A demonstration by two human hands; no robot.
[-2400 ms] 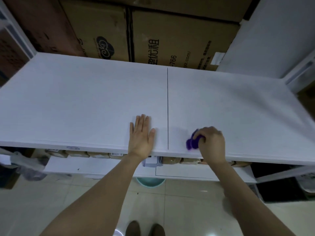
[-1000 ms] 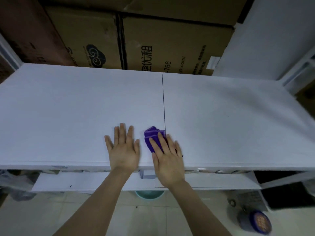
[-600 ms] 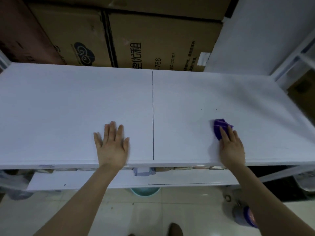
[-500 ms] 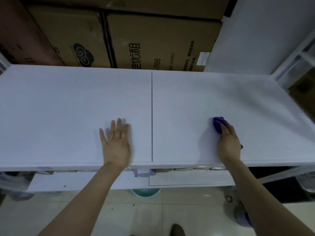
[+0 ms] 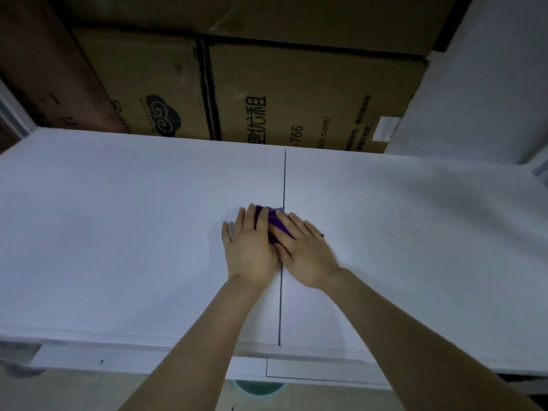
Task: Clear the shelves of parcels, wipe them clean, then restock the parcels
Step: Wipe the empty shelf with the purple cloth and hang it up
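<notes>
The white top shelf [image 5: 118, 232] carries no parcels; a dark seam [image 5: 284, 179] splits it into two boards. A purple cloth [image 5: 274, 221] lies on the shelf at the seam, about halfway back. My right hand [image 5: 307, 252] presses flat on the cloth, fingers spread over it. My left hand [image 5: 250, 247] lies flat beside it, touching the right hand, with its fingertips over the cloth's left edge. Most of the cloth is hidden under the fingers.
Large cardboard boxes [image 5: 296, 99] stand against the shelf's back edge. A white panel [image 5: 489, 84] closes the right side. A few dark specks [image 5: 415, 232] mark the right board. A lower shelf [image 5: 148, 358] and a teal bucket [image 5: 258, 386] show below the front edge.
My right hand slid the cloth left from the right board to the seam and farther back. My left hand moved in and right until it touches the right hand.
</notes>
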